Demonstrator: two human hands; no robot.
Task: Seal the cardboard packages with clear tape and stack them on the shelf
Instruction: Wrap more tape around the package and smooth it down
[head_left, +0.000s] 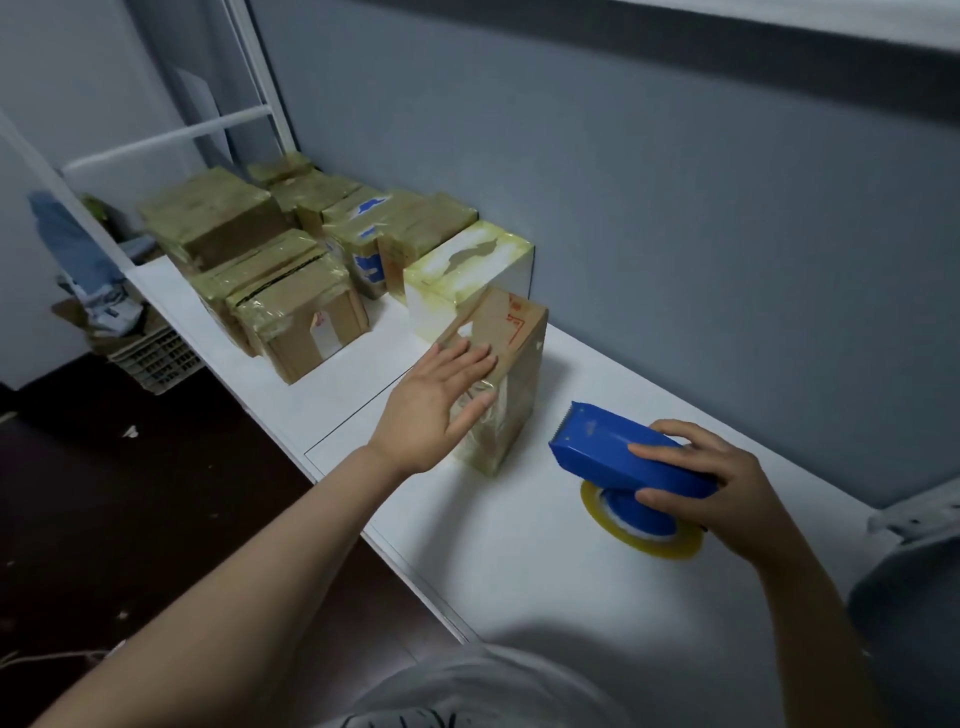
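Head view: my left grip (441, 400) pressed flat, fingers straight, against the upright cardboard package (514, 374) on the shelf (519, 561), probably to steady it. My right grip (717, 483) curled around the blue tape dispenser (613, 452) just beside it, ready for taping.

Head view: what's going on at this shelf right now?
A person is working on packages at a white shelf. The left hand presses flat, fingers straight, against an upright cardboard box. The right hand grips a blue tape dispenser beside it, its tape roll down on the shelf. Taped packages sit grouped farther along, by the wall.
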